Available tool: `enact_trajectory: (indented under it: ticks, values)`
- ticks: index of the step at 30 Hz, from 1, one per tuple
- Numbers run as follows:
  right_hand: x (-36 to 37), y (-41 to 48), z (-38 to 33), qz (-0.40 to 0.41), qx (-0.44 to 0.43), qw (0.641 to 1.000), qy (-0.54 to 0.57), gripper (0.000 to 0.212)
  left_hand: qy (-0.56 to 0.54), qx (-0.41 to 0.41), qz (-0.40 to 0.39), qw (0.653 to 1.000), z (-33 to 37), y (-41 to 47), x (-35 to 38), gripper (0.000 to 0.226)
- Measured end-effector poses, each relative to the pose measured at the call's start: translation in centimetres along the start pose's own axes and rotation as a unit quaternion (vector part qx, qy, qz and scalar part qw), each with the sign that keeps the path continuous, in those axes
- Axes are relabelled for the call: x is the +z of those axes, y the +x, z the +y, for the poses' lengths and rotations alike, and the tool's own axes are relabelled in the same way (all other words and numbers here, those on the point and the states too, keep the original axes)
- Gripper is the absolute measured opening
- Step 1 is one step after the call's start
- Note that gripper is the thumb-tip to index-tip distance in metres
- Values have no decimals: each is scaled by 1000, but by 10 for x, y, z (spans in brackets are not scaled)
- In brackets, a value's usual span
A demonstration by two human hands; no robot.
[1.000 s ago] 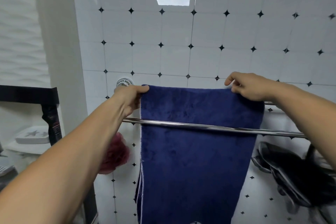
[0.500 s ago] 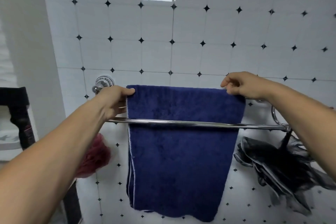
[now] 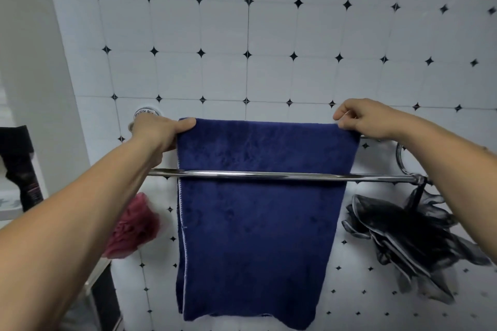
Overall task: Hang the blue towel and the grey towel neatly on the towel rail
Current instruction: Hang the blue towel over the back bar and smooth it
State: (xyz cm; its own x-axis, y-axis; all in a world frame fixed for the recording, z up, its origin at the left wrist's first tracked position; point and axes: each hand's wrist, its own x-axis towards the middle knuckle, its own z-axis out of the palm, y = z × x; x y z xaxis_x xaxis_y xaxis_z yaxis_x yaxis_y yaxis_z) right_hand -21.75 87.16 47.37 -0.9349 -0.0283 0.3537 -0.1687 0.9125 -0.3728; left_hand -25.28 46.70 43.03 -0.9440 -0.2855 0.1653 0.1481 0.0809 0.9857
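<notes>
The blue towel (image 3: pixel 255 223) is draped over the far bar of the towel rail (image 3: pixel 382 176), up against the tiled wall (image 3: pixel 269 75), and hangs down behind the near bar, which crosses in front of it. The left hand (image 3: pixel 158 130) is closed on the towel's top left corner, thumb lying along the fold, and the right hand (image 3: pixel 368 118) is pinched shut on the top right corner, with the index finger curled up clear of the cloth. The step in hand looks like the squaring-up of the blue towel: both hands are at the ends of the fold, where they can pull it flat and level along the bar. The fold itself already sits fairly straight, though the bottom edge runs lower on the right than on the left, so the hang is not quite even. The next move probably calls for a small tug at each corner to settle the fold, then letting go without dragging the cloth sideways. The grey towel is not in view, so it must be fetched and hung afterwards; the near bar is bare and would take it. A pink bath sponge (image 3: pixel 134 226) hangs low on the left and a black one (image 3: pixel 408 236) on the right, both clear of the towel.
</notes>
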Motion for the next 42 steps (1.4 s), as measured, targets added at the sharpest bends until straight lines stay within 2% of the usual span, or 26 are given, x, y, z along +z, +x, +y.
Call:
enact_trajectory:
  ticks: [5, 9, 11, 14, 16, 20, 24, 27, 29, 32, 35, 37, 39, 42]
  values:
    - [2, -10, -4, 0, 78, 994, -78, 36, 47, 30, -30, 998, 7, -5, 4, 39]
    - [15, -18, -19, 78, 143, 982, -92, 40, 96, 38, -35, 994, 2, -12, -4, 18]
    - [24, -23, -18, 110, 185, 976, -10, 33, 114, 46, -47, 991, -4, -17, -6, 19]
    - [35, -34, -10, 138, 220, 949, 177, 18, 146, 43, -68, 986, -13, -25, -8, 24]
    - [42, -37, -8, 140, 226, 929, 259, 17, 150, 44, -71, 985, -18, -27, -9, 23]
    - [48, -43, -5, 179, 192, 920, 291, 33, 93, 38, -37, 994, -15, -25, -10, 17]
    - [47, -48, 10, 153, 194, 946, 210, 32, 41, 57, 9, 997, -12, -15, -9, 31]
    - [43, -47, 10, 105, 184, 965, 152, 33, 55, 80, 40, 994, -11, -10, -8, 30]
    - [35, -46, 3, 103, 165, 980, 44, 48, 73, 81, 39, 993, -11, -6, -10, 33]
    - [25, -42, -9, 141, 91, 972, -166, 63, 158, 109, 7, 981, -11, -1, -14, 55]
    - [27, -31, -15, 60, 9, 966, -251, 55, 349, 167, 0, 922, -8, -1, -14, 52]
    - [29, -24, -13, 52, -6, 960, -275, 41, 445, 206, 18, 872, -4, -3, -12, 46]
    - [27, -21, -12, 70, -1, 956, -286, 33, 488, 230, 22, 842, -1, -5, -10, 41]
    - [28, -19, -13, 86, 9, 945, -315, 30, 518, 228, 15, 824, 3, -3, -8, 38]
